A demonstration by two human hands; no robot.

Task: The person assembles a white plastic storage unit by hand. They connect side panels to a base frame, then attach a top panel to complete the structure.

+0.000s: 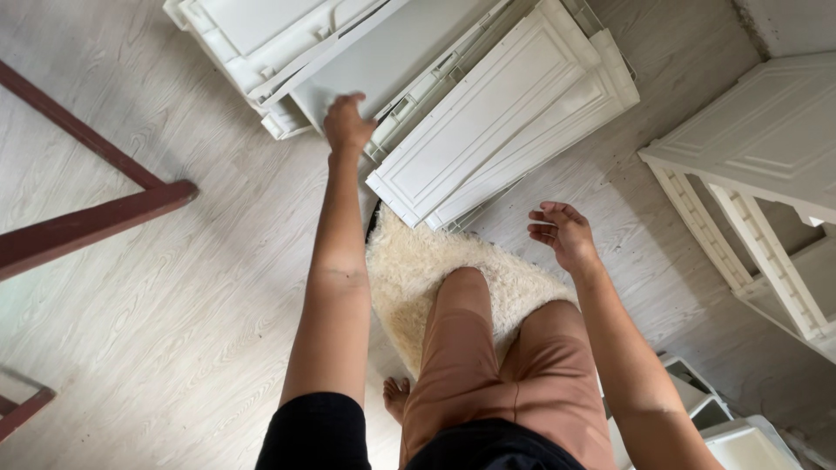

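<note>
Stack of white moulded panels [496,113] lying on the pale wood-grain floor [174,287], seen from above. The panels overlap at an angle, the framed door-like pieces on top and a flat grey-white sheet [392,52] beneath; laid flat, they can be lifted off one at a time. The left hand [347,124] reaches forward at full arm's length, its fingers curled over the near edge of the flat sheet, touching it where the upper panels leave it bare (whether the fingers have closed into a real grip cannot be told from this view). The right hand [564,233] hangs free in the air just beside the lower corner of the stack, palm half-turned, fingers loosely spread, holding nothing. The two hands are well apart. Below them, the person's bent knee in tan shorts [496,365] rests on a cream shaggy rug [409,270], which cushions the kneeling posture; a bare foot shows beside it. To the right stands a partly assembled white cabinet frame [758,191], its ribbed uprights exposed. Further white pieces [740,439] lie near the right elbow. Dark red wooden bars [96,218] cross the left margin.
</note>
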